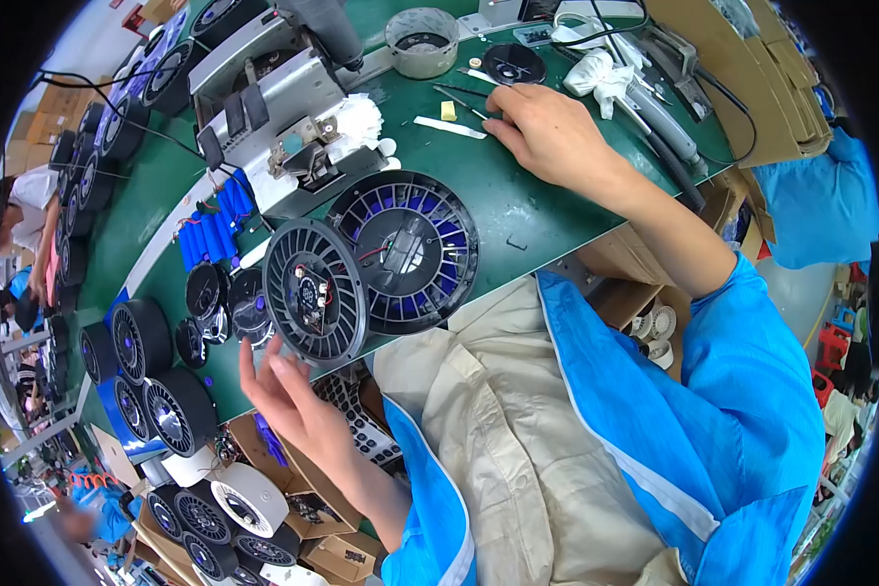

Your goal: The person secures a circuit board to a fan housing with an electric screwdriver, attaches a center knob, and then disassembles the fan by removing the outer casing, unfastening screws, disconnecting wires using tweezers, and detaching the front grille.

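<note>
My left hand (pixel 298 400) has its fingers spread at the lower rim of a round, slotted black cover (pixel 347 283); I cannot tell whether they touch it. A small circuit board with red wires (pixel 311 296) sits in the cover's middle. The cover leans tilted over the left side of a round black fan housing (pixel 459 239), which shows purple between its ribs and a taped block with wires at its centre. Across the bench, my right hand (pixel 547 132) pinches thin dark tweezers (pixel 462 91). Close by lie a white strip (pixel 449 128) and a small yellow piece (pixel 447 111).
A metal machine (pixel 273 88) stands behind the housing. Blue battery packs (pixel 215 223) and small black round parts (pixel 205 290) lie left. Finished-looking black fans (pixel 179 410) stack lower left. A clear ring (pixel 422 44), black disc (pixel 514 64) and grey tool (pixel 659 117) occupy the far side.
</note>
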`<state>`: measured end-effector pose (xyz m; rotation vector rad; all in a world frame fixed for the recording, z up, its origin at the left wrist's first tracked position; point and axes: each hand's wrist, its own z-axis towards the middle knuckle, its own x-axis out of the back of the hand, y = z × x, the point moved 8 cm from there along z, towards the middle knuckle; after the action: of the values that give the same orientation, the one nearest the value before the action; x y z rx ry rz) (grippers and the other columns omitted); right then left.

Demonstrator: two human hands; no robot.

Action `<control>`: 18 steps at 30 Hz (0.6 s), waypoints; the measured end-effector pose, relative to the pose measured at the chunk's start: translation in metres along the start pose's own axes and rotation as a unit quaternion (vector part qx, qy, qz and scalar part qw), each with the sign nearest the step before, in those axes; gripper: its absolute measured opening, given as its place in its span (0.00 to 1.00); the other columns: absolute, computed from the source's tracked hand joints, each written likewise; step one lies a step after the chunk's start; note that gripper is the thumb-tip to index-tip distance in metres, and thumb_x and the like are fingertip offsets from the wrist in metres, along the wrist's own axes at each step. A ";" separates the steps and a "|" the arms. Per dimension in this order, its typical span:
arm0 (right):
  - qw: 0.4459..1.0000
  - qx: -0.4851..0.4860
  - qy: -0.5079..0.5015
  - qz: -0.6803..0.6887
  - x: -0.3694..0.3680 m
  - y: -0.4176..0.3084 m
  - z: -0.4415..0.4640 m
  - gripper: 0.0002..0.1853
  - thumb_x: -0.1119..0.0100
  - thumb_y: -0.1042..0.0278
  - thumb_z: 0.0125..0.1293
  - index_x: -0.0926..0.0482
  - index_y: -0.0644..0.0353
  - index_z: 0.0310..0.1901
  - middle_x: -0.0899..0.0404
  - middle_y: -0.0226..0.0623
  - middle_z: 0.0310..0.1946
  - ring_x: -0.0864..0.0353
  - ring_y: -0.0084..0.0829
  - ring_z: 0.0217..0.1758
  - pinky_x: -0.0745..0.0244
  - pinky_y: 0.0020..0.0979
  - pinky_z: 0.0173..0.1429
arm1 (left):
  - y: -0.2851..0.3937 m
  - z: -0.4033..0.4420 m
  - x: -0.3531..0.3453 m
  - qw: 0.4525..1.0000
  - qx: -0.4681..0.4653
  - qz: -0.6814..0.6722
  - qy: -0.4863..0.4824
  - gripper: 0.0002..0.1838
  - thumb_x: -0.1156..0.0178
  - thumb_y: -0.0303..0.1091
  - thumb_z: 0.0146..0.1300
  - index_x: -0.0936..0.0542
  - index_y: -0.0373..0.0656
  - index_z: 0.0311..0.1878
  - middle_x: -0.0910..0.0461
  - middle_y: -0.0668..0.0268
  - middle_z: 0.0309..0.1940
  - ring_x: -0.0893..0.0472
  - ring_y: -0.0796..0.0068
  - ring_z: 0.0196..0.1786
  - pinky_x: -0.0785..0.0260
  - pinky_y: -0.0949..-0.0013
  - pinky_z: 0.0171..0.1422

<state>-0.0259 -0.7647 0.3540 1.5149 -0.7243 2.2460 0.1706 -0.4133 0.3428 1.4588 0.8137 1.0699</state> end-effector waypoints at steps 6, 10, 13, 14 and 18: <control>0.999 0.025 -0.021 -0.033 -0.005 -0.007 -0.002 0.11 0.34 0.63 0.72 0.17 0.63 0.44 0.16 0.46 0.39 0.13 0.50 0.46 0.17 0.50 0.47 | 0.030 -0.061 -0.003 0.954 -0.272 0.125 0.033 0.23 0.39 0.33 0.79 0.29 0.40 0.73 0.29 0.48 0.68 0.21 0.53 0.66 0.26 0.56 0.67; 1.000 0.024 -0.009 -0.016 -0.002 -0.005 0.000 0.11 0.34 0.63 0.72 0.17 0.64 0.43 0.16 0.45 0.38 0.12 0.49 0.45 0.17 0.48 0.47 | 0.013 -0.093 -0.024 0.924 -0.354 0.133 -0.063 0.25 0.35 0.30 0.74 0.28 0.39 0.71 0.32 0.45 0.69 0.24 0.48 0.69 0.26 0.56 0.68; 0.986 -0.017 0.018 0.167 0.021 -0.001 0.004 0.10 0.35 0.65 0.73 0.17 0.64 0.45 0.15 0.46 0.39 0.12 0.50 0.43 0.18 0.48 0.47 | 0.000 -0.098 -0.048 0.929 -0.319 0.144 -0.116 0.28 0.30 0.31 0.69 0.26 0.39 0.70 0.35 0.44 0.69 0.25 0.45 0.69 0.27 0.53 0.69; 0.986 -0.016 0.017 0.167 0.033 -0.006 0.005 0.10 0.35 0.65 0.73 0.17 0.64 0.45 0.15 0.46 0.39 0.12 0.50 0.43 0.18 0.48 0.47 | -0.001 -0.097 -0.055 0.930 -0.315 0.151 -0.116 0.29 0.29 0.31 0.68 0.25 0.39 0.70 0.36 0.44 0.69 0.25 0.46 0.69 0.28 0.52 0.70; 0.941 -0.042 -0.151 0.300 0.047 -0.037 -0.006 0.09 0.38 0.69 0.75 0.16 0.62 0.50 0.17 0.45 0.39 0.13 0.43 0.41 0.19 0.37 0.45 | -0.005 -0.086 -0.076 0.931 -0.312 0.150 -0.118 0.32 0.25 0.30 0.64 0.24 0.39 0.70 0.37 0.47 0.69 0.28 0.47 0.68 0.32 0.49 0.72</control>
<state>-0.0286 -0.7314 0.4039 1.7963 -1.5330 2.3495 0.0637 -0.4514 0.3238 1.1404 0.0490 1.2086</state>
